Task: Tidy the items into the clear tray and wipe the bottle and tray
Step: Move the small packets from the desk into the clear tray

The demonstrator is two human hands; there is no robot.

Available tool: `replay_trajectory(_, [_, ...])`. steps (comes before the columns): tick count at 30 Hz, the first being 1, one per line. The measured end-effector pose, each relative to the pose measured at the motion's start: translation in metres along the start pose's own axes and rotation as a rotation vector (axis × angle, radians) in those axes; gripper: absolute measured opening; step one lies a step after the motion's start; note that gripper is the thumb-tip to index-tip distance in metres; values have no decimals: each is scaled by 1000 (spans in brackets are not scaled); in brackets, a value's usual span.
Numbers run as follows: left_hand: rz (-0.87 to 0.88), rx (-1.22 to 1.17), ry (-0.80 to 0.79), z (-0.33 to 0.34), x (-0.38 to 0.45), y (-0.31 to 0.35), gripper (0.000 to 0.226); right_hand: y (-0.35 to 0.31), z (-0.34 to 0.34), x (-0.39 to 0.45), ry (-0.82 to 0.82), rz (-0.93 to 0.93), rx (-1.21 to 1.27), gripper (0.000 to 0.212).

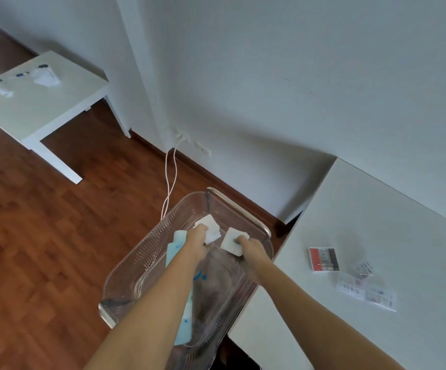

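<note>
The clear tray [243, 209] sat out past the left edge of the white table [377, 236], over the wooden floor [43, 236]; whether it rested on the table's edge could not be told. Both bare arms reached down into it. The left hand [198, 243] was closed on a white square pad [210, 228], pressing it toward the tray's far end, and the right hand [251, 248] was closed on a second white pad [232, 241] just beside the first, the two pads near each other but apart. A pale blue bottle [175, 249] lay on its side along the tray's left wall, largely hidden under the left forearm, its white cap end pointing to the far end of the tray. Something soft and clear, perhaps a plastic bag, lay crumpled in the tray's middle, though blur kept it from being told. On the table, well apart from the tray and toward the near right, lay a small red and black box [324, 259] and beside it a few clear packets [366, 287] with printed labels. A second white table [43, 102] stood against the wall at the far left, carrying small white items. Two white cables [171, 180] ran down from a wall socket to the floor behind the tray.
</note>
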State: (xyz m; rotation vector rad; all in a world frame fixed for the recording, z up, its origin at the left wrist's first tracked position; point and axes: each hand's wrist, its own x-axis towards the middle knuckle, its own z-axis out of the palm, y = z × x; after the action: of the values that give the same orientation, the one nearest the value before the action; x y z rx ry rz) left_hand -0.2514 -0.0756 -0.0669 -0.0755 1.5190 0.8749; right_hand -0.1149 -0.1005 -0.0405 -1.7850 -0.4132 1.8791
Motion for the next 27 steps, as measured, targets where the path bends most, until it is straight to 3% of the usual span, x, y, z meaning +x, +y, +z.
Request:
replay_trajectory(5, [-57, 41, 56, 11, 37, -1, 42, 20, 4, 40, 153, 49, -33, 23])
replay_trajectory(16, [-156, 179, 144, 11, 87, 3, 36, 33, 21, 90, 310, 52, -168, 36])
replay_trajectory(22, [-85, 202, 74, 12, 89, 9, 42, 34, 29, 102, 318, 40, -255, 42])
replay_trajectory(27, [-172, 54, -30, 15, 78, 26, 40, 29, 42, 107, 332, -23, -249, 33])
